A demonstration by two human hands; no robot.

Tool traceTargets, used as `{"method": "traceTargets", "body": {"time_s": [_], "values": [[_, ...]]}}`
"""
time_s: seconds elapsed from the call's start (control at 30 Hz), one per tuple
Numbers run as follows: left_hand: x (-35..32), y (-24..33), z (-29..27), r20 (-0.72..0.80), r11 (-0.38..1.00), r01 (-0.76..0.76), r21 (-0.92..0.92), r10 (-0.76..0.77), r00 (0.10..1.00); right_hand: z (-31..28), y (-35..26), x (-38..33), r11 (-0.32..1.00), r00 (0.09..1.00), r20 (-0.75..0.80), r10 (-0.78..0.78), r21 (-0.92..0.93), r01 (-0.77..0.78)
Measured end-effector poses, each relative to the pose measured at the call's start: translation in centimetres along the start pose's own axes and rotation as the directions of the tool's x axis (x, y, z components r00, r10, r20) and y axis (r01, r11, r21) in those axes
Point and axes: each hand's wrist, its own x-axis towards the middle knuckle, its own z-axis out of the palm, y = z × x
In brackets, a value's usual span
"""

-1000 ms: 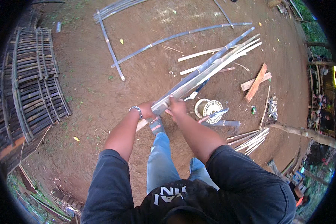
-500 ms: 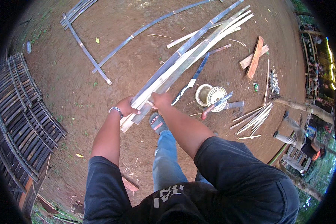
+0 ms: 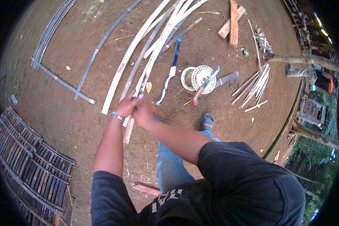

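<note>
Left hand (image 3: 127, 106) and right hand (image 3: 142, 113) grip bamboo strips (image 3: 154, 56) — saw (image 3: 170, 72) beside

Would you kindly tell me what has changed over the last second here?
The view swung, so the ground tools slid across the picture. Both hands, left hand and right hand, stayed clamped on the bundle of bamboo strips, gripping near its lower end. The saw and spool lie unmoved.
</note>
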Motion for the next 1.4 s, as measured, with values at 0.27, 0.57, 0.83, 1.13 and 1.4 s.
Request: {"method": "traceTargets", "body": {"time_s": [0.27,0.57,0.83,1.13,1.4], "values": [[2.9,-0.7,7.8,-0.153,0.97,0.22,-0.102,-0.234,0.96,-16.2,13.8,4.2,0.943,0.848,-0.493,0.194,-0.142,-0.299],[-5.4,-0.7,15.4,-0.433,0.935,0.05,0.351,0.115,0.894,-22.2,15.7,9.4,0.675,0.529,-0.696,0.485,-0.087,-0.733],[-12.2,-1.8,18.0,-0.309,0.967,0.204,-0.151,-0.242,0.92,-29.4,22.8,9.0,0.851,0.631,-0.661,0.407,0.023,-0.525],[-16.1,-1.5,19.8,0.203,0.742,0.41,-0.53,-0.358,0.911,-34.1,26.0,11.1,0.755,0.888,-0.091,0.45,0.571,-0.323],[-28.4,2.8,27.0,0.367,0.693,0.427,-0.581,-0.245,0.897,-42.9,19.6,1.4,0.8,0.969,-0.017,0.247,0.569,-0.193]]}}
